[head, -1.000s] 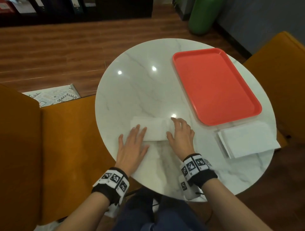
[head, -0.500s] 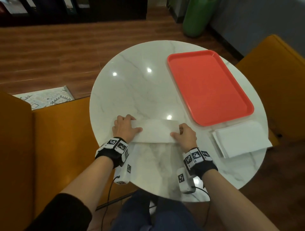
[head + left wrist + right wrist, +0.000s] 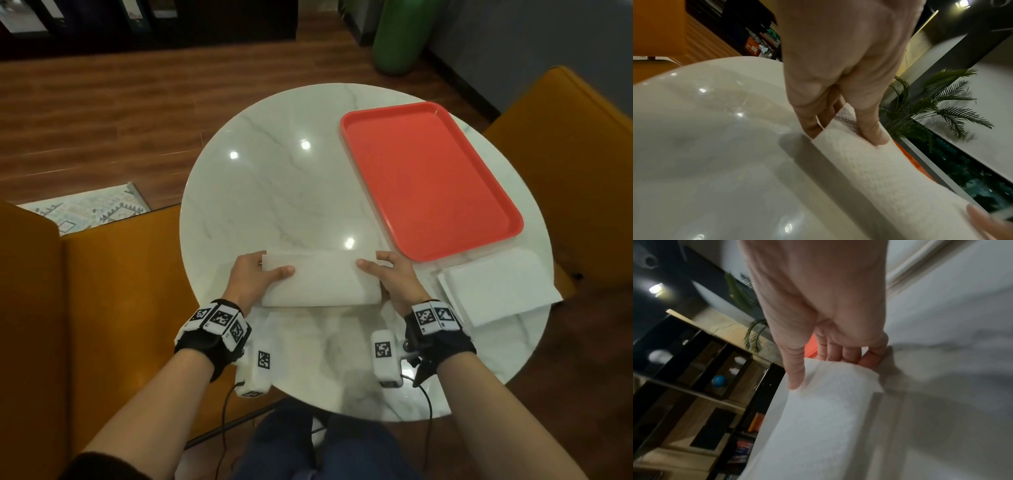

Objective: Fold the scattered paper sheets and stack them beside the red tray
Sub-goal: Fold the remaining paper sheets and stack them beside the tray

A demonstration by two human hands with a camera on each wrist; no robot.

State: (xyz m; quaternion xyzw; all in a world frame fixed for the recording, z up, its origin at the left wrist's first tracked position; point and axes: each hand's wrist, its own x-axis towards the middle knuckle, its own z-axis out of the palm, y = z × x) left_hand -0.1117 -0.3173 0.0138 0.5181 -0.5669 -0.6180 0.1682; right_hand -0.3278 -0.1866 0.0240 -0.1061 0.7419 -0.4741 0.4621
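A folded white paper sheet [image 3: 322, 279] is held just above the near middle of the round marble table [image 3: 274, 192]. My left hand [image 3: 255, 274] pinches its left end, thumb on top and fingers underneath [image 3: 838, 123]. My right hand [image 3: 390, 274] pinches its right end the same way [image 3: 812, 369]. The red tray [image 3: 428, 178] lies at the right of the table with nothing in it. A stack of folded white sheets [image 3: 496, 287] lies just in front of the tray's near edge.
Orange seats [image 3: 113, 308] wrap the table on the left, and another orange seat [image 3: 575, 164] stands at the right. A green cylinder [image 3: 397, 34] stands on the wooden floor beyond the table. A patterned mat [image 3: 85, 209] lies on the floor at left.
Both hands went from pressing flat on the sheet to pinching its two ends. The sheet has lifted off the table, and its near part has come up into a fold.
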